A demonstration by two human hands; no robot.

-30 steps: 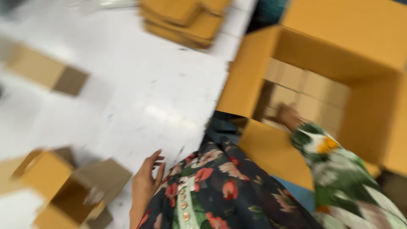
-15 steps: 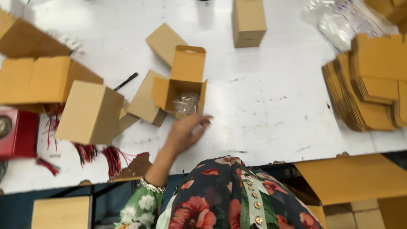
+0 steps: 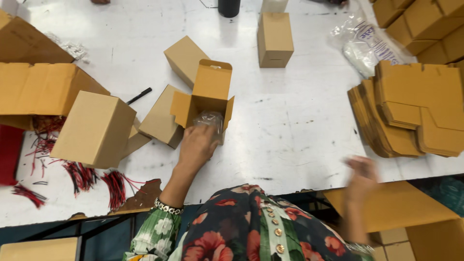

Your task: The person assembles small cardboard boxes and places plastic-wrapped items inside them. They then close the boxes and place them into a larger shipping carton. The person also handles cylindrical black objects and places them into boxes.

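**Left hand at the mouth of an open carton, with a clear-wrapped item inside**

The left hand (image 3: pixel 195 145) rests at the front of the small open carton (image 3: pixel 205 104), fingers curled over the clear plastic-wrapped item (image 3: pixel 209 119) sitting in the carton's mouth; whether the fingers actually pinch the wrap cannot be told; the right hand (image 3: pixel 360 176) hangs blurred above the near edge of the worktop (image 3: pixel 299 130), apparently holding nothing, its degree of opening unreadable. The wrapped item probably handles as light, crinkly and slippery, so it is best held around its body rather than by the loose film; the carton is thin corrugated board, light and stiff along its folds but easily crushed at the raised lid flap, and is best taken by its side walls. Just left of the carton lie closed cartons, the largest (image 3: pixel 94 129) tilted; a black pen (image 3: pixel 139 95) lies beyond; red wire bundles (image 3: pixel 96 176) trail at the near edge; a stack of flat carton blanks (image 3: pixel 411 111) sits well apart to the right.
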